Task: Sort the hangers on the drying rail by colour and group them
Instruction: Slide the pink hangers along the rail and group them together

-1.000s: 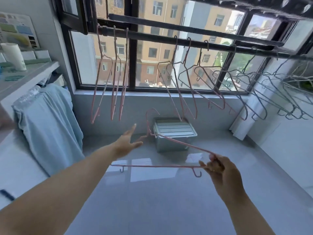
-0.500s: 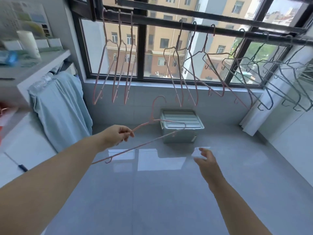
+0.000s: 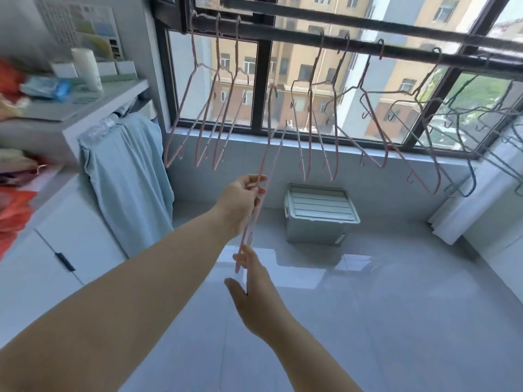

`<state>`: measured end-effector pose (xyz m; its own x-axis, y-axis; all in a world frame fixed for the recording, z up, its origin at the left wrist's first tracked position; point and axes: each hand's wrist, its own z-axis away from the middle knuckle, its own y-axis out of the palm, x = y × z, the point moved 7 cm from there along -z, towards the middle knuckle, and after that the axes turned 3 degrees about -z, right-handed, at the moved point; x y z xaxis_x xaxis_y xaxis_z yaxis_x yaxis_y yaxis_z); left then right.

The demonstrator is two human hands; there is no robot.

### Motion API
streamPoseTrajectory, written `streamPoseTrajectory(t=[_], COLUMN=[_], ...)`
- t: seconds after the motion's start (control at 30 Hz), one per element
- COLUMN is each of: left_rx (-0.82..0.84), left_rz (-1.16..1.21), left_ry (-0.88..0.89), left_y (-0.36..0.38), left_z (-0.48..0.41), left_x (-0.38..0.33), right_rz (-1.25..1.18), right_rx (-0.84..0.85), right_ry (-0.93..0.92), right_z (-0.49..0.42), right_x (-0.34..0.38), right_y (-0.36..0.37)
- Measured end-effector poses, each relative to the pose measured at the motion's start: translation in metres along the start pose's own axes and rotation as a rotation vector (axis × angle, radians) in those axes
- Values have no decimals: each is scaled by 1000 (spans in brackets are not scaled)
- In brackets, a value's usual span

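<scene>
Three pink hangers sit bunched at the upper left of the rail. More pink ones hang spaced out at frame centre; dark blue-grey hangers crowd the right edge. Sorting looks part done: colours seem mostly separated, but the centre pinks are not yet closed up to the left bunch. One pink hanger is off the rail, held near-vertical at frame centre, hook up, below the gap between the two pink lots. Left hand pinches its wire, fingers closed around it. Right hand is loosely spread; fingertips look to touch the hanger's lower end, no grip. Hanging it beside the left three seems next.
</scene>
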<state>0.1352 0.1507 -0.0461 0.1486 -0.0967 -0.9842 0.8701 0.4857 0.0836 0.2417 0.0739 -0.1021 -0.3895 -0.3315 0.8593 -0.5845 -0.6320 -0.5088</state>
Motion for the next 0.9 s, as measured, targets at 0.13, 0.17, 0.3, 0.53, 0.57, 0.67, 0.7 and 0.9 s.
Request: streamPoseTrajectory(t=[0.13, 0.17, 0.3, 0.53, 0.57, 0.67, 0.7, 0.9], left_rx=[-19, -31, -40, 54, 59, 48, 45, -12], left_rz=[77, 91, 83, 50, 36, -14, -25, -33], left_ry=[20, 29, 116, 261, 280, 305, 299, 223], left_y=[14, 14, 10, 8, 8, 7, 6, -7], left_z=[-19, -25, -49, -80, -84, -98, -103, -125], left_x=[-27, -35, -75, -141, -147, -152, -150, -122], right_rz=[9, 3, 3, -36, -44, -75, -81, -57], right_rx=[-159, -197, -264, -381, -384, -377, -378, -378], right_ry=[-108, -124, -196, -251, -254, -254, -251, -193], right_z=[-17, -24, -51, -104, -109, -122, -126, -138], right_x=[14, 19, 46, 78, 81, 84, 83, 71], right_y=[-36, -45, -77, -109, -111, -110, -109, -97])
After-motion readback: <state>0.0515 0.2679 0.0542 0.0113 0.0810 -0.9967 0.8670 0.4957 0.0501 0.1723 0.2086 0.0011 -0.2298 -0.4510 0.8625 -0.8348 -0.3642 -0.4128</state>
